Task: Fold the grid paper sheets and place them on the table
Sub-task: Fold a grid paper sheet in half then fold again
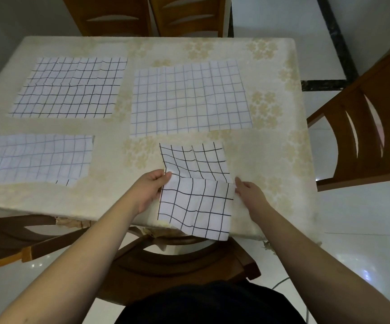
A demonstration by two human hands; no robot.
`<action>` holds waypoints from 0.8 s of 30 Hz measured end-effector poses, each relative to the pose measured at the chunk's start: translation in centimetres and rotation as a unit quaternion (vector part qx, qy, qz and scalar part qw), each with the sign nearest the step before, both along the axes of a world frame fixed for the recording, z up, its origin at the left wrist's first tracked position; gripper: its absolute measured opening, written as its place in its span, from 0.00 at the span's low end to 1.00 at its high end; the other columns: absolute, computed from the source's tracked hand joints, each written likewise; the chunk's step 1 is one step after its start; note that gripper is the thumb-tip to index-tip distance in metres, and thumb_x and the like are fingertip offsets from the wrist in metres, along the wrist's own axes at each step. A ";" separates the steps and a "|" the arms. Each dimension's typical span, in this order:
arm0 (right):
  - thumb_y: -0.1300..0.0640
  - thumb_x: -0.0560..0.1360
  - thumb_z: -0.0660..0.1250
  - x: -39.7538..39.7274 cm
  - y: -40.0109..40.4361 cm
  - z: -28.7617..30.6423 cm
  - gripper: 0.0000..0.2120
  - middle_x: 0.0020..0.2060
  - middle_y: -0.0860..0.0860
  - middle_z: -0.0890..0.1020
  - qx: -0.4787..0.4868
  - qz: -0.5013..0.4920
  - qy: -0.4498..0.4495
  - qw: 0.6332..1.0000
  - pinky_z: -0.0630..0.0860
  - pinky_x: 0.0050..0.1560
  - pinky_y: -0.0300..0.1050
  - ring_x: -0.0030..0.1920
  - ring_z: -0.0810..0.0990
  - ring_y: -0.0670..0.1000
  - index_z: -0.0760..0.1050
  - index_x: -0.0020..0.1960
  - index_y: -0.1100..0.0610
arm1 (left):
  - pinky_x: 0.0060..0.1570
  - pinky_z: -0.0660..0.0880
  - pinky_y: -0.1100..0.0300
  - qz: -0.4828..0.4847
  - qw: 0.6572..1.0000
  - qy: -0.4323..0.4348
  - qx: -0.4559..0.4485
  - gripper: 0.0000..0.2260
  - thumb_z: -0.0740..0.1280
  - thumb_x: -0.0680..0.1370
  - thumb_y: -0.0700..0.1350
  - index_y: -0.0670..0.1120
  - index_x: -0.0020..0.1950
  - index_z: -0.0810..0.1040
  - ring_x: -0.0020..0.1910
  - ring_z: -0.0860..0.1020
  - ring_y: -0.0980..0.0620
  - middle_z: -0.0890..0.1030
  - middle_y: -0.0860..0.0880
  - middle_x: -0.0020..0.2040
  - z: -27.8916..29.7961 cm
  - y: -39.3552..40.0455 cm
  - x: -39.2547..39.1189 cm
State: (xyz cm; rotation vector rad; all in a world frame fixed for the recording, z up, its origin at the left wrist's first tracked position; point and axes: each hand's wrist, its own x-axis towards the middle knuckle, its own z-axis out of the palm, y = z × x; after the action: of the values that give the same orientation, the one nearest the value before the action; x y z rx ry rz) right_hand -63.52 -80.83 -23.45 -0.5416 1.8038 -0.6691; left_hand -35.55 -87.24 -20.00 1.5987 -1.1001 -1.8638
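A grid paper sheet (195, 190) with bold black lines lies at the table's near edge, creased across its middle, its lower half hanging past the edge. My left hand (150, 189) pinches its left side at the crease. My right hand (248, 191) pinches its right side at the same height. Three other grid sheets lie flat: one at the far left (72, 87), a large one at the far middle (189, 99), and one at the near left (32, 157).
The table (271, 148) has a cream floral cloth. Wooden chairs stand around it: two at the far side (152, 15), one at the right (364, 127), one right below me (177, 260), one at the near left (14, 237). The floor is white tile.
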 end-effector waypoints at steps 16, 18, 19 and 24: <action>0.62 0.75 0.71 -1.2 0.4 4.5 0.08 0.43 0.48 0.85 -0.242 -0.057 -0.062 0.967 0.75 0.50 0.34 0.46 0.82 0.43 0.82 0.52 0.52 | 0.52 0.75 0.56 0.095 0.988 -0.006 -0.119 0.07 0.69 0.78 0.40 0.44 0.39 0.77 0.36 0.74 0.53 0.74 0.49 0.31 3.0 -0.5 0.2; 0.61 0.75 0.72 -1.6 0.3 5.4 0.08 0.43 0.49 0.85 -0.260 -0.025 -0.027 0.965 0.76 0.48 0.33 0.46 0.83 0.43 0.83 0.52 0.51 | 0.54 0.75 0.57 0.100 0.985 -0.027 -0.135 0.05 0.70 0.77 0.39 0.44 0.41 0.78 0.36 0.73 0.53 0.72 0.51 0.30 3.3 -0.9 0.1; 0.59 0.74 0.73 -1.8 0.1 5.7 0.08 0.44 0.50 0.85 -0.265 -0.003 0.000 0.964 0.75 0.49 0.32 0.47 0.83 0.42 0.83 0.52 0.50 | 0.56 0.76 0.56 0.097 0.984 -0.040 -0.146 0.04 0.71 0.76 0.40 0.45 0.42 0.79 0.37 0.74 0.53 0.73 0.51 0.31 3.5 -1.2 0.2; 0.51 0.74 0.72 -1.9 -0.9 7.8 0.07 0.43 0.39 0.84 -0.290 0.072 0.162 0.940 0.70 0.45 0.24 0.47 0.79 0.33 0.82 0.52 0.47 | 0.47 0.73 0.59 0.082 0.967 -0.112 -0.216 0.03 0.72 0.76 0.46 0.48 0.44 0.81 0.38 0.74 0.55 0.78 0.52 0.38 5.4 -3.0 0.5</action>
State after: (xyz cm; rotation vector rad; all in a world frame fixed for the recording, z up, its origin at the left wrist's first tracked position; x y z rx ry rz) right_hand -65.42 -81.69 -15.68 -1.2281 1.8302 -1.0653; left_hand -35.04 -90.24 -14.57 1.6048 -1.3171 -1.2510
